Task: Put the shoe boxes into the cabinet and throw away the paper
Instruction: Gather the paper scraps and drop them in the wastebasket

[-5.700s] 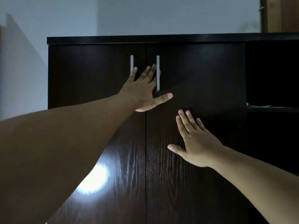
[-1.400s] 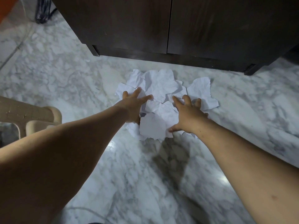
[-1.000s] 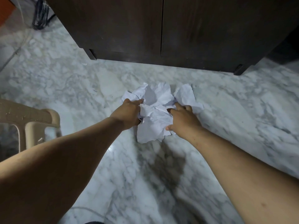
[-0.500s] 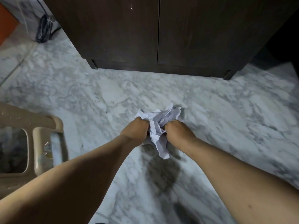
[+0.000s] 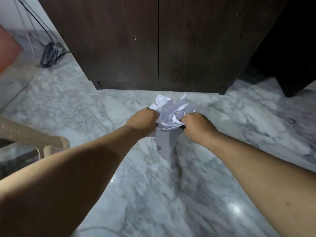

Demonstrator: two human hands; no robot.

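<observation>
Paper point(image 5: 171, 113), crumpled white, bunched into one wad between left hand point(image 5: 142, 120) and right hand point(image 5: 196, 124); clamped from both sides, fingers curled into it, likely so no sheet slips loose on the way to a bin; held above marble floor point(image 5: 85, 106), just ahead of closed cabinet point(image 5: 153, 41) beyond knuckles; loose tail dangling below.

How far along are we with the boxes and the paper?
Done, by the look of it: the cabinet doors are closed and no shoe boxes are in view. In hand: the left hand and right hand both grip the crumpled paper above the marble floor. Left: throwing it away; no bin is visible.
</observation>
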